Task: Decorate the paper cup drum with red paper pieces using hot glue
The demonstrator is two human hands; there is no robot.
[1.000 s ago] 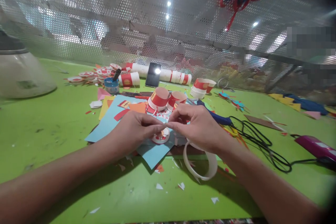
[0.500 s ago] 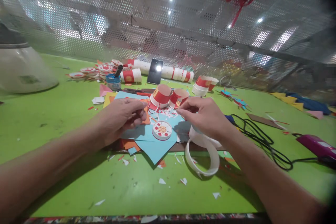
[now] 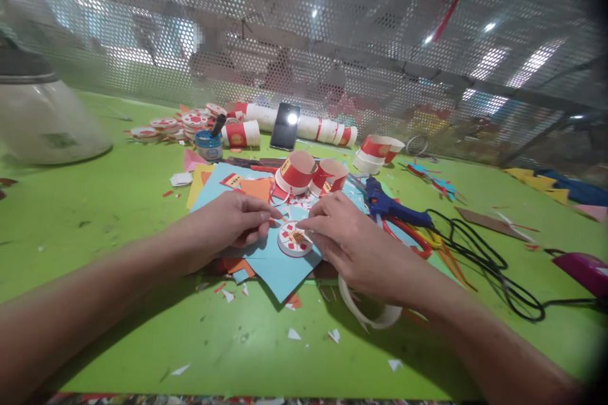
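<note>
A round white paper-cup base (image 3: 295, 239), decorated with red patches and an orange-gold centre, lies on light blue paper (image 3: 278, 278). My left hand (image 3: 232, 224) is beside its left edge, thumb and forefinger pinched; a small orange bit shows at the fingertips, too small to name. From the right, my right hand (image 3: 351, 243) reaches over the base, its fingertips close together at the upper right rim. What those fingers hold, if anything, is hidden. Just beyond stand two red-and-white cut paper cups (image 3: 297, 172) (image 3: 329, 176). A white paper ring (image 3: 375, 319) lies partly under my right wrist.
A blue glue gun (image 3: 396, 207) and orange-handled scissors (image 3: 413, 237) lie right, beside a black cable (image 3: 494, 272). Behind are a phone (image 3: 285, 126), stacked cups (image 3: 242, 134), a blue jar (image 3: 209, 145) and several decorated discs (image 3: 194, 119). Paper scraps litter the green table (image 3: 142, 329).
My right hand has moved down and left onto the round base, uncovering the glue gun and scissors. My left hand has shifted slightly right and down, closer to the base. The view has tilted slightly.
</note>
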